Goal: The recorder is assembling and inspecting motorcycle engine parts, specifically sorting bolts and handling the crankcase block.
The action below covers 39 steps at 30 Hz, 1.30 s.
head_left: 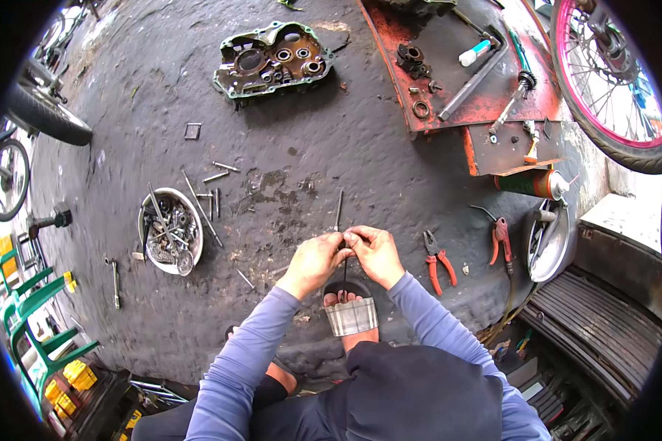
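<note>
My left hand (315,257) and my right hand (369,250) meet low in the middle, fingertips pinched together on a thin dark rod (344,273) that points down toward my sandalled foot (349,314); their fingers hide its upper part. A thin steel rod (338,207) shows just beyond my fingertips; whether it joins the held one I cannot tell. Right of my hands lie red-handled pliers (440,266) and a red-handled blow gun (500,239). To the left, a white bowl (142,224) holds several metal parts, with loose pins (215,176) beside it.
An engine case (250,62) lies at the back. A red metal sheet (397,44) bears tools and parts at right, near a spray can (522,182), a white container (548,261) and a pink-rimmed wheel (609,140). Tyres (59,117) and green plastic chairs (40,294) line the left.
</note>
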Available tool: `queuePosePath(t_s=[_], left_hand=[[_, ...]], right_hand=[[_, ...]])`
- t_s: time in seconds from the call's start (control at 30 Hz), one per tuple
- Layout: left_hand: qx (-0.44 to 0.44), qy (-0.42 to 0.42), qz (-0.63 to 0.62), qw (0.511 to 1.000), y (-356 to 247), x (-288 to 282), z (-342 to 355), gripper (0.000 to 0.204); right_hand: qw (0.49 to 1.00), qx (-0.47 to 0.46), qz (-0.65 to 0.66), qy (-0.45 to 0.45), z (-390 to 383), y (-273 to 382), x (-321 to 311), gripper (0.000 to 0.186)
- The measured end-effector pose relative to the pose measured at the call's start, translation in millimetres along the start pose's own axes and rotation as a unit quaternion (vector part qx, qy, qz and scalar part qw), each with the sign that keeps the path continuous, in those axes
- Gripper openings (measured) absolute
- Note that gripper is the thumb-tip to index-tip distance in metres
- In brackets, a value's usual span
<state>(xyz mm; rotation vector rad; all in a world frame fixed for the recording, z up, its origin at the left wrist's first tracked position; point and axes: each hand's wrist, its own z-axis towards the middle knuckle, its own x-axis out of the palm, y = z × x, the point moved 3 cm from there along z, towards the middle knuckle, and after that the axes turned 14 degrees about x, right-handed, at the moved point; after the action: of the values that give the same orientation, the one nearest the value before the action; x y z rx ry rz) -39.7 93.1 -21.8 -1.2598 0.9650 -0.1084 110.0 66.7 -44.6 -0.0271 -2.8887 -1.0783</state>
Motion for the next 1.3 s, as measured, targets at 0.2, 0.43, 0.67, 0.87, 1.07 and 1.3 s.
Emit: queuePosePath(t_s=[0.2, 0.43, 0.67, 0.87, 1.07, 1.3], left_hand=[[-0.018, -0.151, 0.073, 0.986, -27, 23, -39, 0.033], [-0.326, -0.258, -0.466, 0.781, -9, 75, -20, 0.027], [-0.370, -0.281, -0.564, 0.683, -7, 82, -21, 0.031], [-0.411, -0.329, -0.594, 0.609, 3, 81, -16, 0.041], [-0.378, -0.338, -0.578, 0.640, 9, 86, -19, 0.035], [-0.348, -0.401, -0.547, 0.647, 8, 100, -23, 0.020]], right_hand=[[0.998, 0.005, -0.017, -0.061, 1, -12, -4, 0.020], [0.996, 0.047, 0.041, -0.065, -1, -12, -2, 0.024], [0.973, 0.165, 0.148, 0.062, -2, -16, -4, 0.031], [0.964, 0.180, 0.184, 0.067, 1, -15, 1, 0.028], [0.978, 0.155, 0.141, 0.024, -5, -11, 2, 0.019], [0.952, 0.246, 0.184, 0.006, -17, -9, 7, 0.022]])
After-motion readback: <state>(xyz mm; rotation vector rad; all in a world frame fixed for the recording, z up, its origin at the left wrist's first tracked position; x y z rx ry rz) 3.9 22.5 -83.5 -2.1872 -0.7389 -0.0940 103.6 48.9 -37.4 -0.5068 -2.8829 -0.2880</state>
